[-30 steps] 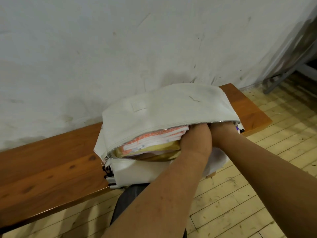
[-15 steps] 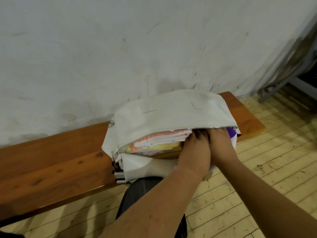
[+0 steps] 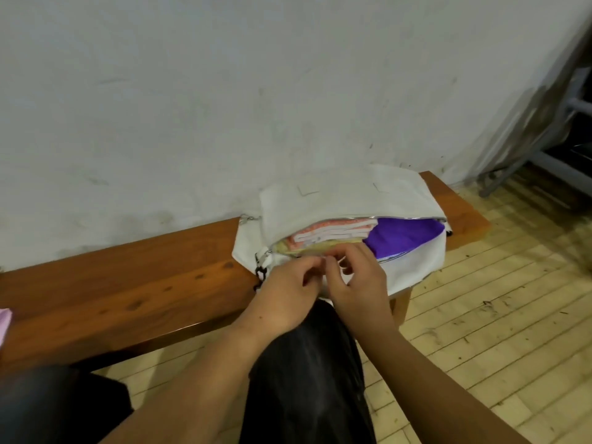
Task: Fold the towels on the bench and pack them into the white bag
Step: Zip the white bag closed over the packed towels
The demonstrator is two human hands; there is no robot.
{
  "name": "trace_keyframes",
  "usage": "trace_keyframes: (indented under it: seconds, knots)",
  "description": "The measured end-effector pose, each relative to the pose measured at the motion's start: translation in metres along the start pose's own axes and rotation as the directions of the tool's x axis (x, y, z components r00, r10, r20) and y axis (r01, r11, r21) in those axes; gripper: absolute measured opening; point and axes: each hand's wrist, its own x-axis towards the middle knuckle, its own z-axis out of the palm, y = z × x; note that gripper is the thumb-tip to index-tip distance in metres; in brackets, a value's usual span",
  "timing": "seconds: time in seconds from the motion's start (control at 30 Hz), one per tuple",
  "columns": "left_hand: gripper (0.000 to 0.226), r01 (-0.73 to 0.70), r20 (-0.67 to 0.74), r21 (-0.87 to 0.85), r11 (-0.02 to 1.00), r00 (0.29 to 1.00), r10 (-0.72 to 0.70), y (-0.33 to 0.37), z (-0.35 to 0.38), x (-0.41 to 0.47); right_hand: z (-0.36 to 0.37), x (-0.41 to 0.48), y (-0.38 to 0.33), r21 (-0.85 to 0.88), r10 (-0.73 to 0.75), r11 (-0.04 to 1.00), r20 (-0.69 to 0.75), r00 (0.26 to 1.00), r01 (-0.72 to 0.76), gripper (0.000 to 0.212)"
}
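The white bag (image 3: 346, 200) lies on its side at the right end of the wooden bench (image 3: 128, 283), with its zipper mouth gaping toward me. Inside it on the left is a stack of folded orange-and-white patterned towels (image 3: 336, 230) over a yellow one (image 3: 312, 247). A purple towel (image 3: 407, 235) fills the right part. My left hand (image 3: 288, 293) and my right hand (image 3: 360, 280) hover side by side just in front of the bag's lower front edge, outside the opening. Their fingers are loosely curled and their fingertips nearly meet. I see nothing held in either hand.
A pink cloth (image 3: 4, 322) shows at the far left edge of the bench. My knee in black trousers (image 3: 307, 363) sits under my hands. A grey metal frame (image 3: 544, 139) leans by the wall at the right. The floor is pale wood planks.
Both hands have come out of the bag's right side and moved left to its front edge. The purple towel, which they covered before, now shows inside. The view has pulled back.
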Motion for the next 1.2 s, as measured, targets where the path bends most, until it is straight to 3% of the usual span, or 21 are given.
trace_keyframes:
  seconds: [0.23, 0.4, 0.5, 0.67, 0.8, 0.97, 1.1, 1.2]
  knots:
    - [0.023, 0.096, -0.125, 0.040, 0.995, 0.988, -0.090, -0.053, -0.084, -0.073, 0.080, -0.019, -0.075, 0.098, -0.194, 0.979, 0.214, 0.957, 0.177, 0.006]
    - [0.023, 0.249, -0.214, 0.079, 0.965, 0.950, -0.228, -0.113, -0.140, -0.128, 0.141, -0.028, -0.097, 0.108, -0.281, 0.959, 0.477, 0.832, 0.262, 0.012]
    - [0.028, 0.393, -0.270, 0.184, 0.901, 0.902, -0.338, -0.151, -0.178, -0.157, 0.170, -0.038, -0.100, 0.075, -0.243, 0.967, 0.570, 0.785, 0.245, 0.017]
    - [0.044, 0.614, -0.448, 0.285, 0.736, 0.764, -0.464, -0.216, -0.241, -0.194, 0.203, -0.053, -0.113, 0.051, -0.187, 0.978, 0.654, 0.733, 0.203, 0.023]
    - [0.047, 0.723, -0.649, 0.202, 0.660, 0.604, -0.463, -0.253, -0.283, -0.217, 0.223, -0.058, -0.121, 0.029, -0.140, 0.985, 0.697, 0.703, 0.168, 0.024]
    - [0.090, 0.853, -0.733, 0.084, 0.516, 0.403, -0.548, -0.289, -0.322, -0.234, 0.234, -0.057, -0.124, 0.003, -0.083, 0.993, 0.730, 0.679, 0.118, 0.026]
    - [0.100, 0.805, -0.848, -0.019, 0.593, 0.301, -0.436, -0.310, -0.349, -0.241, 0.236, -0.053, -0.125, -0.016, -0.031, 0.998, 0.744, 0.668, 0.063, 0.023]
    - [0.098, 0.755, -0.858, -0.135, 0.642, 0.234, -0.456, -0.324, -0.359, -0.242, 0.240, -0.051, -0.126, -0.034, -0.002, 0.999, 0.750, 0.661, 0.041, 0.023]
